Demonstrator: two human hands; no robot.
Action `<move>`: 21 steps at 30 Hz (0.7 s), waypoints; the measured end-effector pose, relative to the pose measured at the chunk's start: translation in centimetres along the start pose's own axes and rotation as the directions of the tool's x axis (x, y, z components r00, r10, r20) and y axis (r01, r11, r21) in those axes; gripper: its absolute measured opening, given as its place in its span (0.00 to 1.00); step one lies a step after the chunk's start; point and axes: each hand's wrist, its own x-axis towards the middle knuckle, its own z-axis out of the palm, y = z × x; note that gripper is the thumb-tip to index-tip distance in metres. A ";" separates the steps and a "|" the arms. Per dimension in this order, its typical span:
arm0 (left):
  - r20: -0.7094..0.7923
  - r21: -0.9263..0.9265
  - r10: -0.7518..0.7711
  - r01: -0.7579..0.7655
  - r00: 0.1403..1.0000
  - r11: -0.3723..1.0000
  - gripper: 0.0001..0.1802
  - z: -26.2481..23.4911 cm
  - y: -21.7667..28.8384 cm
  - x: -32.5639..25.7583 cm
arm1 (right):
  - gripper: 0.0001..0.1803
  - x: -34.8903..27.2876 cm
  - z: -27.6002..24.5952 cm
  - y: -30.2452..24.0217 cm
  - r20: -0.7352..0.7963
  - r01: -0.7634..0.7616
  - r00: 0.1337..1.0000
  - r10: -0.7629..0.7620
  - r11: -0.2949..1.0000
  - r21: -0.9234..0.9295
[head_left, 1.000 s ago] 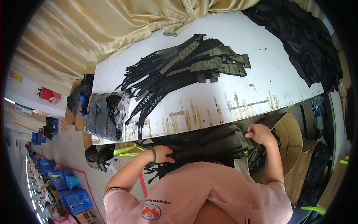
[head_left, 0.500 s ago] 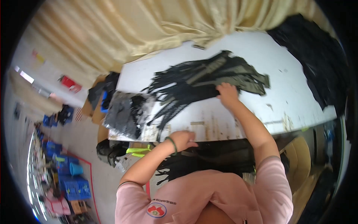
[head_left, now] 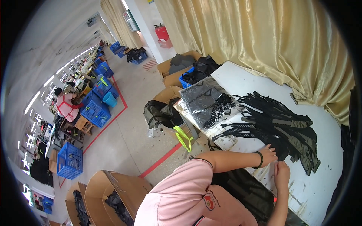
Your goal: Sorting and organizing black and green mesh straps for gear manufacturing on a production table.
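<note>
A fanned pile of black mesh strips point(head_left: 260, 124) with olive-grey fabric ends point(head_left: 303, 145) lies on the white table point(head_left: 328, 124). At the pile's near edge rests my left hand point(head_left: 267, 155), a dark green bracelet on its wrist. Its fingers are slightly apart and touch the black fabric. Close beside it, nearer the table's front edge, my right hand point(head_left: 281, 175) has its fingers curled together. Whatever they may hold is hidden. To the left of the strips lies a clear plastic bag point(head_left: 205, 100) with dark pieces inside, black straps bunched at its near side.
Cardboard boxes point(head_left: 124, 188) and a black bag point(head_left: 160, 113) stand on the floor to the left. Yellow-green strips point(head_left: 183, 138) hang beside the table. A gold curtain point(head_left: 260, 37) runs behind it. Farther off are blue crates point(head_left: 70, 160) and a seated person point(head_left: 68, 107).
The view has swung left, bringing the workshop aisle into sight. My left hand has moved from the table's front edge onto the strips; my right hand has drawn back toward me, beside it.
</note>
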 end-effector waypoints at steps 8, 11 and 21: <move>-0.091 0.008 0.033 -0.033 0.995 0.999 0.17 1.8 -0.6 1.7 | 0.04 -4.3 -0.7 0.9 0.012 -0.191 0.980 0.198 0.926 0.327; -0.147 0.200 0.116 -0.085 0.982 0.976 0.12 1.9 -0.7 2.2 | 0.04 -4.9 -0.9 0.1 0.032 -0.242 0.967 0.251 0.881 0.407; -0.183 -0.189 0.039 -0.074 0.982 0.979 0.06 2.1 0.2 4.2 | 0.17 -5.2 -1.2 -1.8 -0.144 -0.147 0.973 0.182 0.963 0.227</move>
